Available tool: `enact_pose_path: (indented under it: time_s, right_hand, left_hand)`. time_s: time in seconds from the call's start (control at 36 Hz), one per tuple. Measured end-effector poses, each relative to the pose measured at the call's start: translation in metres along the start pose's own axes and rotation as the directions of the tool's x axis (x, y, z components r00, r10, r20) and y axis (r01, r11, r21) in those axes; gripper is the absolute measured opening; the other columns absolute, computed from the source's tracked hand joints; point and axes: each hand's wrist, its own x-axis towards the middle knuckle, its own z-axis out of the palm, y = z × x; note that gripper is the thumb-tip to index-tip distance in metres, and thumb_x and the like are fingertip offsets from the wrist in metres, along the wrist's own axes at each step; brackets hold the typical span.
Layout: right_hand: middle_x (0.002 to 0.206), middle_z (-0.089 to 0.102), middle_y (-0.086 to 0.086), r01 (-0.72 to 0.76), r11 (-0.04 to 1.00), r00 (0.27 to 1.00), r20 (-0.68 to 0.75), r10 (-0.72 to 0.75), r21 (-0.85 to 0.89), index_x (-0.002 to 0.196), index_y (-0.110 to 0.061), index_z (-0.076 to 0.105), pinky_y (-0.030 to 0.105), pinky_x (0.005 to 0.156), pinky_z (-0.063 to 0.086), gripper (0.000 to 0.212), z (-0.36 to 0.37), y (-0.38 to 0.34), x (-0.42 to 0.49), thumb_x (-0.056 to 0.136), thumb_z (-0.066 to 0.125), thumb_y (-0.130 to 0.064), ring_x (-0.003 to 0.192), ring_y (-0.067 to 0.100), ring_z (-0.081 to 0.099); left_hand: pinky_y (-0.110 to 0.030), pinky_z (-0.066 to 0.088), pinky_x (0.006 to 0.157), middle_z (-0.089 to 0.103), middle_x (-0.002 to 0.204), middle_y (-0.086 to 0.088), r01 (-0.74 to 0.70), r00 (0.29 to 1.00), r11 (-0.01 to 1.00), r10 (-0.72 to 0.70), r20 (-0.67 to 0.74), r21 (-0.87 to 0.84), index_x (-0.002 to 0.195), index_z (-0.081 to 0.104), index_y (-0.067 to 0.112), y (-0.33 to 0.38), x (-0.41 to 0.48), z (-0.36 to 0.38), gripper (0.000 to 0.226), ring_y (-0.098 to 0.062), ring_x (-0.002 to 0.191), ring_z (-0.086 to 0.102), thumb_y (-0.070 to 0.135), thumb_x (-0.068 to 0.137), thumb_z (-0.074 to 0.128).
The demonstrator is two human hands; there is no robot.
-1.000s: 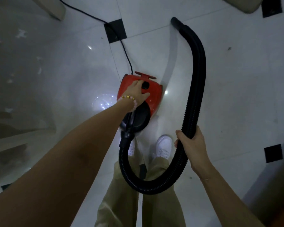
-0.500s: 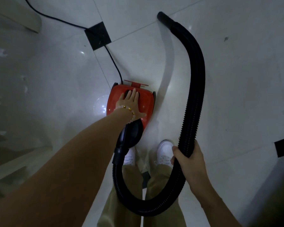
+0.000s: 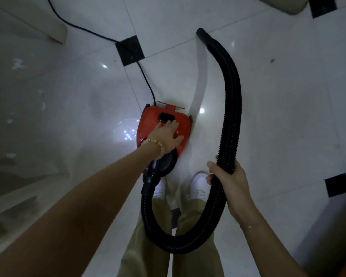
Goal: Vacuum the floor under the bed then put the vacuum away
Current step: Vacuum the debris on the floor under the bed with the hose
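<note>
A small red vacuum cleaner (image 3: 148, 124) sits on the white tiled floor just ahead of my feet. My left hand (image 3: 167, 134) lies flat on its top with fingers spread, fingertips at the black button (image 3: 166, 117). A black ribbed hose (image 3: 229, 108) leaves the vacuum's black front end, loops down past my legs and curves up to the right, with its open end (image 3: 201, 33) resting on the floor. My right hand (image 3: 227, 179) is wrapped around the hose near my right shoe.
A black power cord (image 3: 100, 36) runs from the vacuum's back toward the upper left. Pale furniture bases stand at the upper left (image 3: 54, 31) and upper right (image 3: 288, 6). A glossy surface fills the left side. Black inset tiles (image 3: 130, 50) dot the floor.
My left hand has slid back slightly on the vacuum's top, uncovering the black button. My right hand keeps its grip on the hose. The view has shifted a little.
</note>
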Motion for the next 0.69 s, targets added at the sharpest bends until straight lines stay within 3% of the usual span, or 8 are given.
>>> enact_pose_path:
  time_s: [0.06,0.11,0.19,0.25,0.33,0.39,0.5,0.69]
  right_hand:
    - [0.067,0.054,0.013,0.014,0.999,0.999,0.031,-0.013,-0.043,0.099,-0.009,0.053,0.022,0.046,0.048,0.020,0.007,-0.006,-0.002,0.084,0.066,-0.007,0.047,0.012,0.053]
    - [0.066,0.053,0.012,0.053,0.990,0.996,0.085,-0.042,-0.131,0.095,-0.010,0.052,0.021,0.045,0.047,0.016,0.013,-0.010,-0.007,0.085,0.061,-0.002,0.045,0.010,0.051]
    - [0.068,0.052,0.011,0.153,0.943,0.978,0.183,-0.101,-0.296,0.082,-0.012,0.047,0.018,0.048,0.046,0.017,0.024,-0.013,-0.019,0.082,0.058,0.002,0.048,0.009,0.050]
    - [0.069,0.051,0.010,0.219,0.909,0.962,0.235,-0.140,-0.355,0.079,-0.014,0.045,0.018,0.049,0.044,0.021,0.031,-0.014,-0.031,0.081,0.059,0.002,0.054,0.012,0.050]
    - [0.068,0.047,0.002,0.298,0.861,0.934,0.313,-0.173,-0.412,0.077,-0.015,0.043,0.012,0.050,0.040,0.025,0.038,-0.013,-0.051,0.081,0.061,0.002,0.053,0.004,0.046]
    - [0.067,0.047,-0.003,0.343,0.826,0.916,0.356,-0.187,-0.447,0.077,-0.020,0.045,0.010,0.051,0.039,0.027,0.042,-0.012,-0.065,0.081,0.063,0.000,0.052,-0.002,0.046]
    - [0.071,0.053,-0.010,0.412,0.749,0.880,0.440,-0.180,-0.518,0.086,-0.030,0.046,0.008,0.054,0.041,0.029,0.060,-0.010,-0.087,0.082,0.065,-0.008,0.058,-0.007,0.053]
    - [0.089,0.064,-0.003,0.458,0.665,0.818,0.573,-0.054,-0.590,0.109,-0.022,0.051,0.018,0.068,0.048,0.033,0.114,0.007,-0.121,0.081,0.064,-0.009,0.082,0.009,0.062]
  left_hand:
    - [-0.028,0.030,0.108,0.039,0.150,-0.009,0.009,0.994,0.959,-0.039,-0.102,-0.283,0.148,0.032,0.014,0.010,-0.021,0.002,0.053,-0.024,0.136,0.038,0.032,0.099,0.040]
    - [-0.022,0.039,0.094,0.057,0.133,-0.008,0.020,0.983,0.813,-0.123,-0.137,-0.582,0.136,0.050,0.015,0.019,-0.038,0.003,0.042,-0.022,0.119,0.054,0.030,0.097,0.044]
    - [-0.034,0.044,0.100,0.064,0.113,-0.006,0.063,0.984,0.346,-0.177,0.001,-0.936,0.115,0.059,0.012,0.033,-0.061,-0.007,0.028,-0.021,0.104,0.060,0.029,0.098,0.045]
    - [-0.036,0.045,0.097,0.063,0.103,0.000,0.105,0.988,0.048,-0.121,0.099,-0.993,0.116,0.057,0.016,0.041,-0.079,-0.021,0.031,-0.017,0.097,0.060,0.037,0.098,0.042]
    - [-0.032,0.048,0.088,0.063,0.100,0.000,0.111,0.990,-0.207,-0.064,0.126,-0.972,0.115,0.059,0.013,0.042,-0.099,-0.036,0.041,-0.017,0.094,0.060,0.045,0.095,0.043]
    - [-0.034,0.051,0.084,0.062,0.097,-0.005,0.069,0.992,-0.285,-0.085,0.096,-0.956,0.118,0.055,0.008,0.039,-0.114,-0.044,0.043,-0.019,0.086,0.063,0.042,0.092,0.050]
    - [-0.028,0.056,0.057,0.056,0.080,-0.008,-0.090,0.972,-0.338,-0.234,-0.009,-0.937,0.101,0.052,0.008,0.023,-0.149,-0.047,0.018,-0.019,0.064,0.058,0.017,0.089,0.062]
    - [-0.024,0.051,0.051,0.055,0.064,-0.004,-0.263,0.881,-0.368,-0.468,-0.067,-0.892,0.103,0.048,0.012,-0.026,-0.199,-0.033,0.029,-0.013,0.049,0.053,0.014,0.082,0.069]
